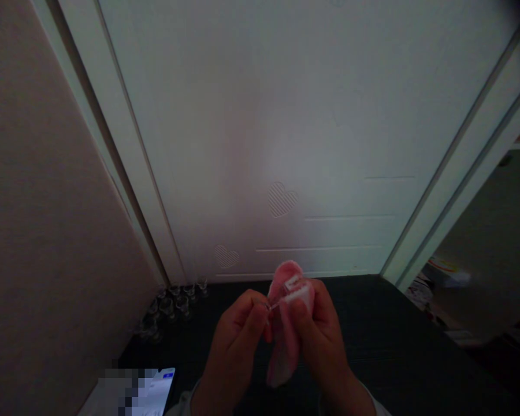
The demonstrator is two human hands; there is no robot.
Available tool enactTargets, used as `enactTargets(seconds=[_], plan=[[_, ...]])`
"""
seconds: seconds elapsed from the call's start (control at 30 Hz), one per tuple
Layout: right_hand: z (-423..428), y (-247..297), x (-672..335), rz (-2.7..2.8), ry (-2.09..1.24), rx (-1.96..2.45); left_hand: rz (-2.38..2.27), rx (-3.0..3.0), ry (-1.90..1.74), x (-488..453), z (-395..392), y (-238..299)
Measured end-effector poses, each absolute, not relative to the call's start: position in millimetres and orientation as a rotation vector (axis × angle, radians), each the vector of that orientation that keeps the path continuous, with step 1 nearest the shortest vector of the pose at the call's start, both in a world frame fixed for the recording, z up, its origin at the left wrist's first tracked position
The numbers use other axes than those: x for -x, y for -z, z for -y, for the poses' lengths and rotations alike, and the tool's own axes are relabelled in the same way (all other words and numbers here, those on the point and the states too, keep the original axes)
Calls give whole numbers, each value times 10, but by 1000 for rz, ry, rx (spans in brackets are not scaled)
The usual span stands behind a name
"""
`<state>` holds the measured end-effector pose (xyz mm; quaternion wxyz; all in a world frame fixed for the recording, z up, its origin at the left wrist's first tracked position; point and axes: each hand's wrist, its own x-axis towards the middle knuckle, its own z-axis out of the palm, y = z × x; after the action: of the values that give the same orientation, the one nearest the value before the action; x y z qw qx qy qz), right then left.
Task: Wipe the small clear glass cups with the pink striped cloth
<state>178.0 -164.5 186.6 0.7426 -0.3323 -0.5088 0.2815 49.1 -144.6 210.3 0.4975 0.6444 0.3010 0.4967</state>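
Low in the middle of the head view, my right hand [323, 332] is closed around a fluffy pink-and-white cloth [288, 338], its thumb pressing on the white side. The cloth is folded, one flap standing up above the fingers and another hanging below. Close by on the left, the thumb and fingers of my left hand [234, 338] pinch together at the cloth's edge. A thin, pale, shiny thing shows at those fingertips and runs toward the cloth; its kind is too small and dim to tell.
Several small clear glasses [167, 307] stand at the back left of the dark table [372, 346]. A lit phone [156, 396] lies at the front left. Behind rises a white panel [329, 115] with heart patterns. Papers [446, 271] lie on the right, beyond the table's edge.
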Motion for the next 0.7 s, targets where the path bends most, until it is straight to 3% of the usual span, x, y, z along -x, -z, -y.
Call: enactTargets(seconds=[0.7], plan=[[1689, -1979, -1842, 1404, -329, 776, -728, -1187, -1088, -471, 1421, -2064]])
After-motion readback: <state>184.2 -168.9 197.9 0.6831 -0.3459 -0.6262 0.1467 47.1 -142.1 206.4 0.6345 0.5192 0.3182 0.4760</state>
